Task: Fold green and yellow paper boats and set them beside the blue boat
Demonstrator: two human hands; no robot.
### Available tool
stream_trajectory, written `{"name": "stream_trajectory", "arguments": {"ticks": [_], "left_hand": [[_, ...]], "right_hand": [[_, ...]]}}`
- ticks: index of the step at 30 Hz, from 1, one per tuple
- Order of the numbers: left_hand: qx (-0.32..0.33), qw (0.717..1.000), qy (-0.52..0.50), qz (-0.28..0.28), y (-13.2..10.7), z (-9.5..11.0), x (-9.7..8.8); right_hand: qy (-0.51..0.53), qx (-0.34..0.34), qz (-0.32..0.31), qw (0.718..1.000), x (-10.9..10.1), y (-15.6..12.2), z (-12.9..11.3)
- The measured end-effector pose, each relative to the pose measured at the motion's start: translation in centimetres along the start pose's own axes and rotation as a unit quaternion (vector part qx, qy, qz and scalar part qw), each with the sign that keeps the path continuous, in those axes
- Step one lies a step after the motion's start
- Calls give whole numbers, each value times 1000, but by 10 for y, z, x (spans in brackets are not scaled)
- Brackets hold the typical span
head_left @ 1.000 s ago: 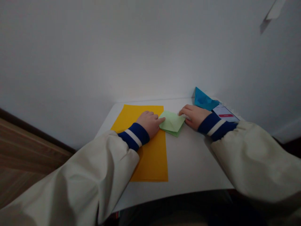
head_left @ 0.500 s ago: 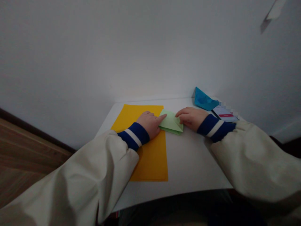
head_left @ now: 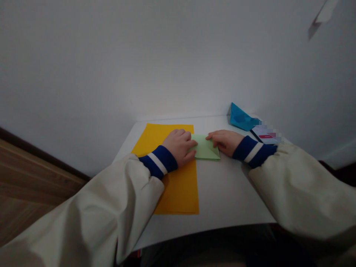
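Observation:
A folded sheet of light green paper (head_left: 205,150) lies at the middle of the table, its left side by the edge of the yellow paper (head_left: 178,193). My left hand (head_left: 180,147) holds the left side of the green paper, thumb and forefinger bent onto it. On the right side, my right hand (head_left: 226,142) has its fingers closed on the upper right of the same paper, with the forefinger reaching along the far edge. Part of the green paper is hidden under both hands.
Behind my right hand stands a folded blue paper boat (head_left: 241,118) near the wall. Beside it lies a phone (head_left: 264,135) with a lit screen, partly blurred out. The white table (head_left: 228,193) meets the wall (head_left: 178,66) at the back. Brown wood (head_left: 33,185) is at the left.
The green paper has turned a little and come slightly nearer, its front edge now level and its layers flatter. My left forefinger has drawn back from pointing across it to its left side.

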State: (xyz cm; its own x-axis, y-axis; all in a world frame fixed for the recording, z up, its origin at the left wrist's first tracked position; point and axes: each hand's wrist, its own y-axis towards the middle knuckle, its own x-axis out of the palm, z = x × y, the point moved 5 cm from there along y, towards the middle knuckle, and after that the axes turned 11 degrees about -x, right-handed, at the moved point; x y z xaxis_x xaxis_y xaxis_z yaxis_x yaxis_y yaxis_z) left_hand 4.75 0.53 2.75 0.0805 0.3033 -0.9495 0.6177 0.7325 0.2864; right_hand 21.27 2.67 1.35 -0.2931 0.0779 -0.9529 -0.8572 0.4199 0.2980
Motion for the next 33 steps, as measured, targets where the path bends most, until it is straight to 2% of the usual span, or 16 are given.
{"name": "stream_trajectory", "arguments": {"ticks": [3,7,9,14,18,20,27,33], "left_hand": [[24,999,-40,2,0,0,7],[18,994,-64,-86,1,-2,28],[5,991,-69,-112,1,-3,33],[-11,989,-65,-136,1,-3,34],[-12,989,-64,-133,0,-2,31],[-11,990,-62,-130,0,-1,29],[-18,993,-55,-107,-1,2,23],[-23,989,-60,-134,0,1,24]], "right_hand": [[12,-3,5,1000,3,0,1],[21,7,24,999,1,0,0],[24,23,33,999,0,0,0],[36,80,52,995,-1,-1,4],[42,95,70,992,0,1,8],[25,83,58,995,0,4,6],[-70,-17,-45,996,0,12,-6],[-106,2,-57,993,2,5,4]]}}
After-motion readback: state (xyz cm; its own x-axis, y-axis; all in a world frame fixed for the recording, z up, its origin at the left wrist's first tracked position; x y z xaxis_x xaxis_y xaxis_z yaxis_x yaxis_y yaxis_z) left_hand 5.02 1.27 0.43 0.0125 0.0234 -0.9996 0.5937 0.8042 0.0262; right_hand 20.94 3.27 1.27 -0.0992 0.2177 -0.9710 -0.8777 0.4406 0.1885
